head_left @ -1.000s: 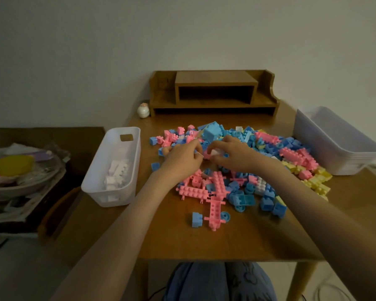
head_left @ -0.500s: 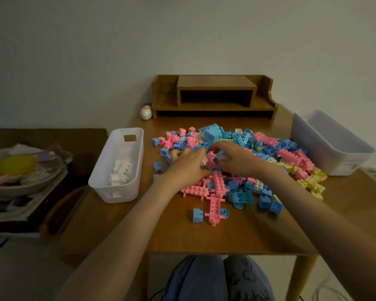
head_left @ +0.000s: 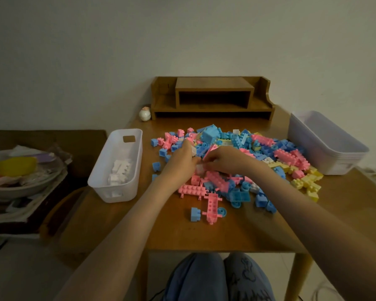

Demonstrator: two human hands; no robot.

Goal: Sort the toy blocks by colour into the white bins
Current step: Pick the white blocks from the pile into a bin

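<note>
Here, both bare hands meet over the heap of pastel pink, blue, yellow and white plastic toy blocks [head_left: 261, 152] on the brown wooden table [head_left: 178, 235].
The left hand [head_left: 180, 162] curls its fingers round a small white block [head_left: 193, 150]. The right hand [head_left: 225, 159] is curled down into the heap, and whether it holds anything cannot be told. Left of the heap stands a narrow white plastic bin [head_left: 117, 195] holding white bricks [head_left: 120, 170]. A wider white plastic bin [head_left: 339, 164] stands at the right.
</note>
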